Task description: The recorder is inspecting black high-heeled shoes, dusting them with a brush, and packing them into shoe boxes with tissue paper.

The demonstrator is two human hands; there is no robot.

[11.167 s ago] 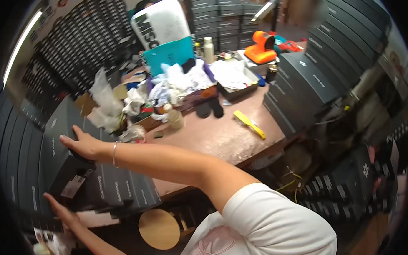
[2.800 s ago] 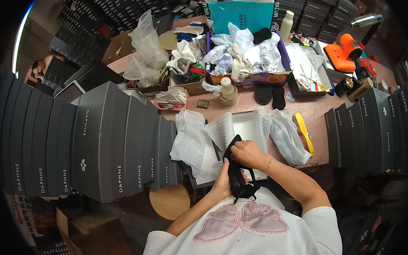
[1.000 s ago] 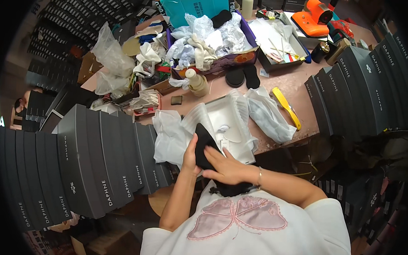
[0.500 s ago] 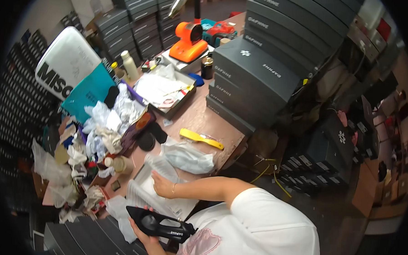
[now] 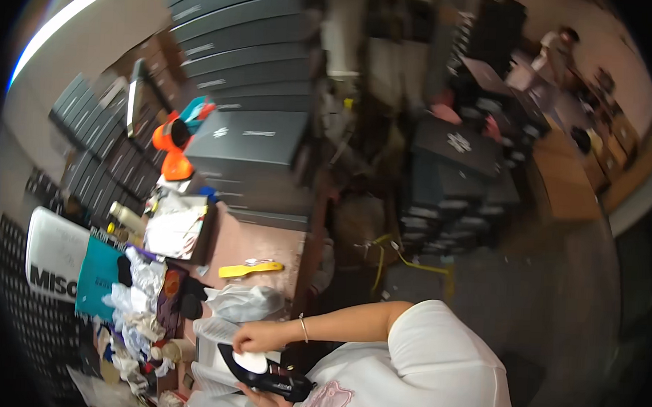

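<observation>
Fingers of the right hand [image 5: 253,337] were curled and pressed on the white insole area of one black pointed-toe high-heeled shoe [image 5: 264,375], with one thin bracelet [image 5: 303,328] at the wrist. Left hand [image 5: 261,400] was cupped under the shoe near its heel end, fingers closed on it from below; only part of that hand was in view. Shoe lay over one open white shoebox with tissue paper [image 5: 214,344], at the near edge of the pinkish-brown worktop [image 5: 255,242]. One crumpled clear plastic bag [image 5: 243,302] lay just beyond the box. One flat yellow plastic tool [image 5: 250,270] lay farther along the worktop, apart from the bag. One orange desk device [image 5: 174,152] stood at the far end, beside a stack of dark grey shoeboxes [image 5: 252,149]. Number of boxes in the stack could not be counted reliably. One teal folder [image 5: 97,277] stood at the left edge among loose paper clutter.
</observation>
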